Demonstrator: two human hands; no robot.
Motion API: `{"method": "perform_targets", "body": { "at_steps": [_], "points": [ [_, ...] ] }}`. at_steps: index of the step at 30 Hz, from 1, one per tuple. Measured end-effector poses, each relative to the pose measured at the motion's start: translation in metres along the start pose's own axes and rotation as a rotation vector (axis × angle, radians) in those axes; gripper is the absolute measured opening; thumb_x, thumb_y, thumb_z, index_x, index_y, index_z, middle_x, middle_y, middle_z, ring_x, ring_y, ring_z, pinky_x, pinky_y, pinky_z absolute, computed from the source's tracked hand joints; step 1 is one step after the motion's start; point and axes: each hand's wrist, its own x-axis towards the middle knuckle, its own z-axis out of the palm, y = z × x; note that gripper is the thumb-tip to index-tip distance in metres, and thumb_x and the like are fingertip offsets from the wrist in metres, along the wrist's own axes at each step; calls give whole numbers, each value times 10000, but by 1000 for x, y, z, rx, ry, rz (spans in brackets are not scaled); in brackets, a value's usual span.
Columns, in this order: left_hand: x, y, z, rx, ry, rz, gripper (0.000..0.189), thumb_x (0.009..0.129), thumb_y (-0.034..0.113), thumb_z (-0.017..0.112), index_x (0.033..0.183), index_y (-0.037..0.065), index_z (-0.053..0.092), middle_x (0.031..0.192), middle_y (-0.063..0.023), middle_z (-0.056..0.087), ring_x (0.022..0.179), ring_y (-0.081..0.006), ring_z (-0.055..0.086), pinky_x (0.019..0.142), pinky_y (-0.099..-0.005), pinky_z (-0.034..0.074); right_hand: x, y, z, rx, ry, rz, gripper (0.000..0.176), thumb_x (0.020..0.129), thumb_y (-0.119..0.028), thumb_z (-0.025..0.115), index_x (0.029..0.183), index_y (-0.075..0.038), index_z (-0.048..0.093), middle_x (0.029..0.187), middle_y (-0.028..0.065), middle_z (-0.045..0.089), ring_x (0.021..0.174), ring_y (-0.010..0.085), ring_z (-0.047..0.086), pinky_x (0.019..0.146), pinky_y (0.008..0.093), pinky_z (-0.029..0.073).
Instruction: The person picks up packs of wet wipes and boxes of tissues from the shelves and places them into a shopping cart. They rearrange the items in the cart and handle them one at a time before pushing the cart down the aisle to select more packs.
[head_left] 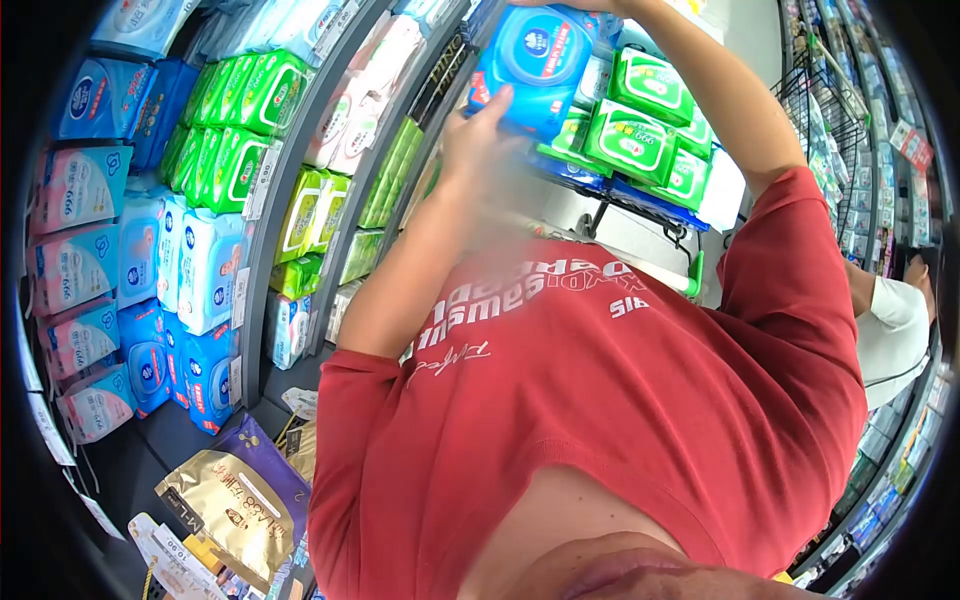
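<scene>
A blue pack of wet wipes (540,65) with a round lid is held up between my hands at the top of the view. My left hand (480,140) grips its lower left side, the thumb lying over the front. At the pack's top edge is my right hand (580,4), mostly cut off by the frame, with its fingers bent over the edge. Just beyond and to the right, green-and-white packs of wipes (630,138) are stacked in a shopping cart (655,210) with a blue rim.
To the left, a dark shelf (285,180) carries blue, green and pink packs (80,265). A gold bag (235,510) lies low at the left. On the right are a wire rack (815,110), more stocked shelves and another person in white trousers (893,325).
</scene>
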Motion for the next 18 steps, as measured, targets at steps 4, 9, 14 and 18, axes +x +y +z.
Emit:
{"method": "perform_targets", "body": {
  "at_steps": [4, 9, 14, 18],
  "points": [
    [7, -13, 18, -103, 16, 4, 312, 916, 115, 619, 1134, -95, 543, 1103, -178, 626, 987, -287, 631, 900, -462, 504, 7, 18, 0, 55, -16, -36, 1074, 708, -824, 519, 1363, 24, 457, 1416, 262, 417, 1345, 376, 363, 1123, 423, 272],
    [29, -28, 17, -49, 27, -23, 319, 903, 135, 642, 1101, -101, 559, 1068, -184, 635, 942, -271, 647, 863, -426, 526, 43, 35, 5, -100, -97, 138, 1138, 704, -869, 445, 1366, 56, 435, 1390, 289, 432, 1321, 381, 399, 1107, 421, 302],
    [36, -35, 4, 81, 80, -54, 381, 877, 184, 684, 1111, -90, 561, 1058, -177, 638, 921, -259, 655, 839, -420, 535, 42, 38, 14, -101, 60, 54, 1153, 711, -878, 408, 1294, 115, 479, 1344, 310, 466, 1286, 391, 439, 1077, 427, 345],
    [32, -38, 1, 120, -71, 58, 413, 869, 199, 695, 1146, -70, 551, 1061, -174, 635, 917, -274, 656, 840, -409, 540, 45, 26, 15, -251, 11, 110, 1087, 757, -841, 395, 1181, 146, 556, 1196, 333, 565, 1166, 417, 542, 1003, 436, 419]
  ]
}}
